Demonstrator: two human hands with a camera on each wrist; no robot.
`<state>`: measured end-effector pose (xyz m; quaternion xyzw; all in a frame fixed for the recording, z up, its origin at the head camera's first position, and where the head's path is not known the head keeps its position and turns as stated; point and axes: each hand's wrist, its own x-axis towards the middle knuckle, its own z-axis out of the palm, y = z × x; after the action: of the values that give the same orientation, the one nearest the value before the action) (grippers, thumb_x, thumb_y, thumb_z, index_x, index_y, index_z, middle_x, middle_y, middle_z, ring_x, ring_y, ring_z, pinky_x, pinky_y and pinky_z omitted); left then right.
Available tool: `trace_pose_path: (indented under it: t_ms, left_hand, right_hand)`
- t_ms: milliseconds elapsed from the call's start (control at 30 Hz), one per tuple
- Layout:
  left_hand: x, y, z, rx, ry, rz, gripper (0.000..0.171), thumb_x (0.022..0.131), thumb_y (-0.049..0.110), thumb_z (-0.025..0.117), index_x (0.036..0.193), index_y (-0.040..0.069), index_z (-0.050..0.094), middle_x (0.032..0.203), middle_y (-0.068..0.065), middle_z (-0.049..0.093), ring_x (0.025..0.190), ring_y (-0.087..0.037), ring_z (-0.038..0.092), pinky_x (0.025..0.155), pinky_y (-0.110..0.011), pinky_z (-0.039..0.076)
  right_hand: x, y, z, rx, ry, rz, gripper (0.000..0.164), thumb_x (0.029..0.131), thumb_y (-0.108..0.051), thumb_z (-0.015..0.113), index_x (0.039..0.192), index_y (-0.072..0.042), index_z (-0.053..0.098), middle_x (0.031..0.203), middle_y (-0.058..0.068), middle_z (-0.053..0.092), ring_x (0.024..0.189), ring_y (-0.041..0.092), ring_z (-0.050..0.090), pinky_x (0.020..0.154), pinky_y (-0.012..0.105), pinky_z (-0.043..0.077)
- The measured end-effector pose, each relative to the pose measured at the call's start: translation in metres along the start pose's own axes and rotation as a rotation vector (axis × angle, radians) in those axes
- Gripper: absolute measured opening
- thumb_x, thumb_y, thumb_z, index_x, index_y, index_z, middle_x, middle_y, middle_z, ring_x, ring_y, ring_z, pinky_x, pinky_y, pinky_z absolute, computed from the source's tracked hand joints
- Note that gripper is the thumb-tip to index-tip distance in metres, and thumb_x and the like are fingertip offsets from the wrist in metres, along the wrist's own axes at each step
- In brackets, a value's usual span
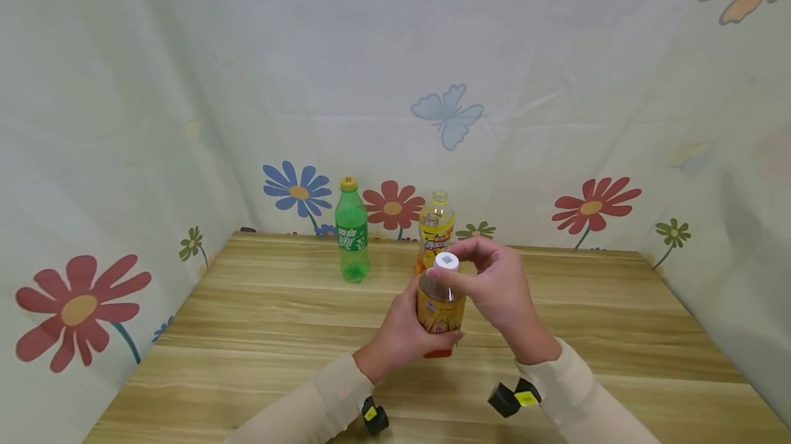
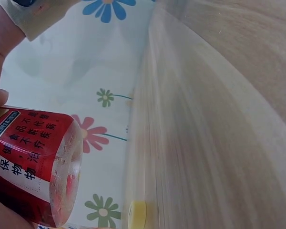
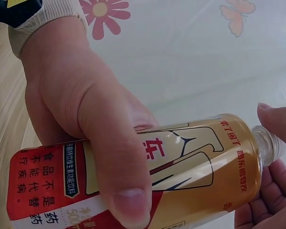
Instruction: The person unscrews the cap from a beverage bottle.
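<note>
In the head view, a gold-and-red bottle (image 1: pixel 441 308) was gripped at lower centre by the left hand (image 1: pixel 402 329); its white cap (image 1: pixel 446 262) was pinched by the right hand (image 1: pixel 502 286). In the left-wrist view, the bottle's base was shown at lower left; in the right-wrist view, its neck at right.

The site is a booth-like station, indicated by a wood-grain tabletop (image 1: pixel 259 320) bounded at left, rear and right by creased fabric (image 1: pixel 346 53) printed with flowers (image 1: pixel 392 208) and butterflies (image 1: pixel 450 117); the building type is indeterminable.
</note>
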<state>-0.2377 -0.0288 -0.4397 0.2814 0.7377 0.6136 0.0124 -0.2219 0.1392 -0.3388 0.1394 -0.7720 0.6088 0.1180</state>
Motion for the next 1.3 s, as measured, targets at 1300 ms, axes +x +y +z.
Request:
trace_pose_path:
  t_ms: [1300]
  left_hand:
    - [0.003, -0.001, 0.000, 0.009, 0.007, -0.007, 0.079, 0.083, 0.018, 0.086, 0.145, 0.032, 0.039, 0.136, 0.006, 0.059, 0.119, -0.012, 0.063, 0.106, -0.031, 0.051]
  right_hand:
    - [0.018, 0.006, -0.027, 0.031, -0.431, -0.053, 0.029, 0.097, -0.017, 0.072, 0.125, -0.009, 0.070, 0.126, 0.009, 0.068, 0.106, 0.025, 0.068, 0.093, 0.036, 0.058]
